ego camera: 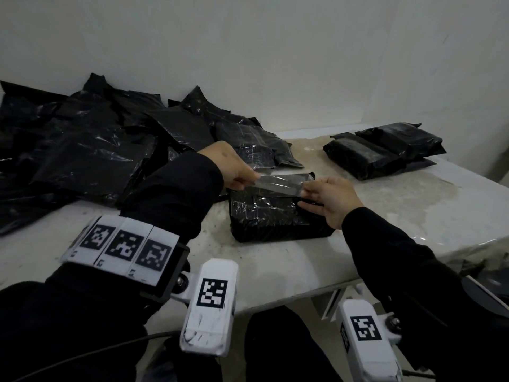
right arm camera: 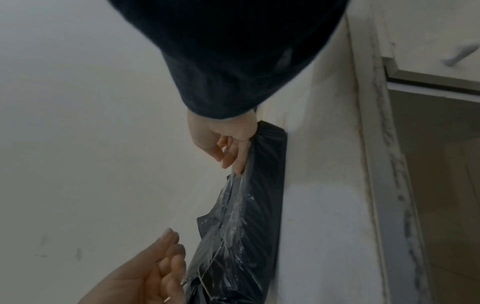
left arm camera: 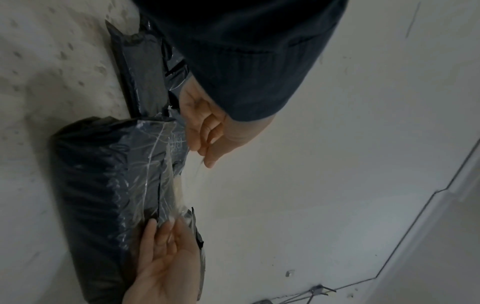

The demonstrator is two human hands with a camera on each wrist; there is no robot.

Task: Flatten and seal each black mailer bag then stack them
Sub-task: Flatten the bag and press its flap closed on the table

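Note:
A filled black mailer bag point(ego camera: 275, 219) lies in the middle of the white table point(ego camera: 413, 205), its flap edge on the far side. Above that flap a clear strip point(ego camera: 281, 185) is stretched between my hands. My left hand point(ego camera: 252, 180) pinches the strip's left end. The strip's right end is pinched by my right hand point(ego camera: 305, 194). In the left wrist view the bag point(left arm camera: 98, 174) lies beside my left hand point(left arm camera: 166, 236), with my right hand point(left arm camera: 205, 158) beyond. The right wrist view shows my left hand point(right arm camera: 233, 162) pinching the strip point(right arm camera: 233, 185) over the bag point(right arm camera: 262, 205).
A loose pile of black mailer bags point(ego camera: 91, 150) covers the table's left and back. A small stack of folded black bags point(ego camera: 382, 150) sits at the back right. The table's front edge runs just below the bag.

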